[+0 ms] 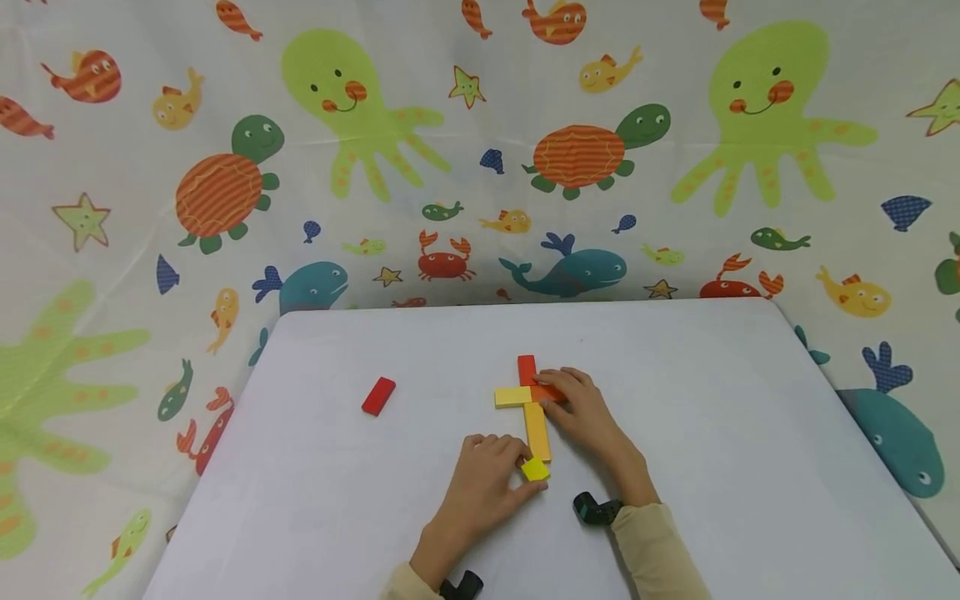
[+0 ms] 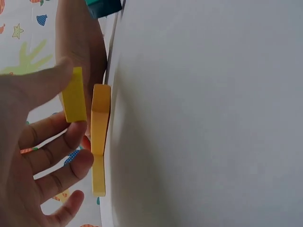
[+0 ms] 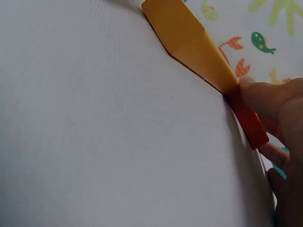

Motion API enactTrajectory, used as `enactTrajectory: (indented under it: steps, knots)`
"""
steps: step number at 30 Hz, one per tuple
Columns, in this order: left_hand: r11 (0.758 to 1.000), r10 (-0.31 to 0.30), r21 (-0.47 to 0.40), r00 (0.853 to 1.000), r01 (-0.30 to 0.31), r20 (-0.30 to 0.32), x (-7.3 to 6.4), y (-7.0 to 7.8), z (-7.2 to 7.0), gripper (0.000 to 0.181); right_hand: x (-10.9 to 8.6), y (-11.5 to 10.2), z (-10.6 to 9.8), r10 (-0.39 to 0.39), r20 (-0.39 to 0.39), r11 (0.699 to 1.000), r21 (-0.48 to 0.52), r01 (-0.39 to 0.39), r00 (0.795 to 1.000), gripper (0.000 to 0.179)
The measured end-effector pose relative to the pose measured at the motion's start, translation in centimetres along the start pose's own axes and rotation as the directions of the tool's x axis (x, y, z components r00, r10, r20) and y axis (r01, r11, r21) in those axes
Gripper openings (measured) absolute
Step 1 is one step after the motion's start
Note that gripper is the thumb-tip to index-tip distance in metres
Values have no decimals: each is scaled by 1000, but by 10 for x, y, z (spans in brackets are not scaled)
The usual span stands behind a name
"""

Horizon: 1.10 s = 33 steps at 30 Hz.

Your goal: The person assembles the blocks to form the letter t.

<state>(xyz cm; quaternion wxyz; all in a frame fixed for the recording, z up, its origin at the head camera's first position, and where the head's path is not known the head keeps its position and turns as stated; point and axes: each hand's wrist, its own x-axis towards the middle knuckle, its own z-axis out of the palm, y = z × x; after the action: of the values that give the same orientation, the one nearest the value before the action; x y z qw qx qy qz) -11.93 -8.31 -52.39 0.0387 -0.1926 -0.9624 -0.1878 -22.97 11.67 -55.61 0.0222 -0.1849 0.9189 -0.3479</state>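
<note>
My left hand [image 1: 483, 483] pinches a small bright yellow block [image 1: 536, 470] between thumb and index finger. In the left wrist view that yellow block [image 2: 74, 97] is raised off the table, its other fingers spread loosely below. My right hand [image 1: 588, 417] holds an orange-red block [image 1: 547, 393] lying on the table, with the thumb at its near side in the right wrist view. This block meets the far end of a long yellow-orange block [image 1: 537, 433]. To the left, a pale yellow block [image 1: 512, 397] joins the group, and a red block [image 1: 527, 369] extends from its far side.
A separate red block [image 1: 378, 396] lies at an angle on the white table [image 1: 315, 492], left of the group. Behind the table hangs a cloth [image 1: 465, 158] printed with sea animals. Dark cameras [image 1: 596, 508] are worn on the wrists.
</note>
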Motion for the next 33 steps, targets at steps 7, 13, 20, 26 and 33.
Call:
enactTrajectory:
  steps: [7,13,20,26,33]
  knots:
    - [997,-78,6,996,78,-33,-5,12,5,41,3,-2,-4,-4,20,1000,-24,5,1000,49]
    - [991,-132,-45,985,127,-115,-8,22,14,42,4,-4,-6,-14,30,997,-74,16,999,48]
    - [974,-214,-113,963,197,-165,-12,40,23,44,5,-2,-8,-45,39,995,-86,48,998,44]
    - [959,-280,-91,946,268,-166,-10,50,30,46,2,-2,-9,-12,41,997,-72,15,999,45]
    - [943,-331,-86,928,321,-170,-6,55,35,42,3,2,-7,-58,15,997,-50,58,998,45]
